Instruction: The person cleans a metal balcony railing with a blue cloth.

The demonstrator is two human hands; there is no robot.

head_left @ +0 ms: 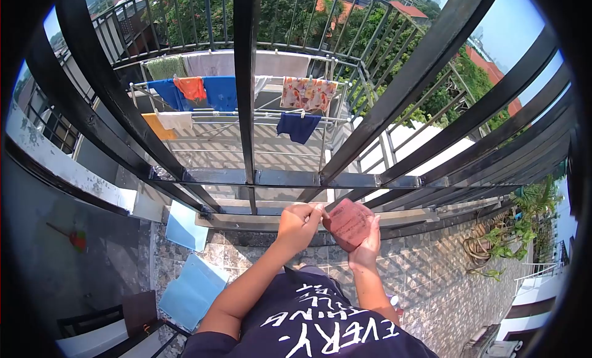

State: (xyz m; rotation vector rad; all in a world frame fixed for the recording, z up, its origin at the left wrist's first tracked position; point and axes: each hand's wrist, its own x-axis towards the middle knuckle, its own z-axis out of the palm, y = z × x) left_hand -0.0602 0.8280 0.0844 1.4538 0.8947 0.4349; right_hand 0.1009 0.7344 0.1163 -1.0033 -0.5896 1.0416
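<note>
Near the middle of the head view, my right hand [366, 246] holds a reddish-brown, worn sheet [349, 224] by its lower right edge, with dark smudges on its face. My left hand [300, 225] is closed in a pinch beside the sheet's upper left edge; whatever its fingertips grip is too small to name. Both hands are just in front of the black metal railing's lower crossbar [277, 179].
Beyond the bars stands a drying rack [216, 114] with hanging cloths. Light blue sheets [192, 290] lie on the tiled floor [425, 265] at the lower left. Green plants [515, 235] are at the right, and a dark grey surface fills the left.
</note>
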